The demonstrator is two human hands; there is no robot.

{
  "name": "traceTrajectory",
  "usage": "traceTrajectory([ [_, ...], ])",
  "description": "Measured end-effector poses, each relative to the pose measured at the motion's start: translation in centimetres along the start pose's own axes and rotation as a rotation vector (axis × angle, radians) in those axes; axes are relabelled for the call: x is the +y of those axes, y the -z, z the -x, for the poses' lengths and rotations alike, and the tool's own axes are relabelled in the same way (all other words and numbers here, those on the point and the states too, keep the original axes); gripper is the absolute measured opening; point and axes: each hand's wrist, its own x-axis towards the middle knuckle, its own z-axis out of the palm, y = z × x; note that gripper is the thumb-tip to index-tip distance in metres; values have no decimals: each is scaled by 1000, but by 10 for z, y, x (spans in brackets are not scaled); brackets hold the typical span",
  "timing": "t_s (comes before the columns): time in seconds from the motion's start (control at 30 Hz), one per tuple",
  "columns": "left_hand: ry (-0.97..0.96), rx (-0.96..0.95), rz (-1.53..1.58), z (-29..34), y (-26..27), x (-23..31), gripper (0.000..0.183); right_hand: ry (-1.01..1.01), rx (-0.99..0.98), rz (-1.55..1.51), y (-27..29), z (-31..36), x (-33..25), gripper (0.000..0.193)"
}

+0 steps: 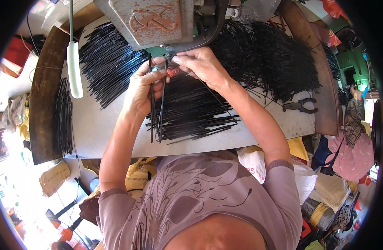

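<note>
Under the head of a worn grey machine (pixel 151 21), both hands meet in front of its working point. My left hand (pixel 143 87) is closed round a few thin black rods (pixel 160 112), which hang down toward the table's near edge. My right hand (pixel 206 68) pinches at the machine, thumb and forefinger together, and a thin black rod (pixel 218 98) slants down to the right from beneath it. Between the hands sits a small red piece (pixel 173 72), partly covered by fingers. The exact spot where the rods meet the machine is hidden.
Black rods (pixel 112 62) lie in sheaves at left, a bigger tangled heap (pixel 275 58) at right, another pile (pixel 191 112) below the hands. Black-handled pliers (pixel 300 106) rest near the right wooden rim (pixel 325 96). A white tube lamp (pixel 74 68) hangs left. Another person (pixel 352 141) is at far right.
</note>
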Motion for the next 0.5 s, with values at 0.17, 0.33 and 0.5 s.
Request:
traceTrajectory([
  [0.17,13,10,8,-1,-2,0,29,11,5,12,-1,0,-1,15],
  [0.33,1,11,22,-4,1,-2,28,24,-22,27,-1,-1,-1,15],
  [0.5,3,13,10,-3,-1,-2,26,-112,15,-37,-3,1,-6,15],
])
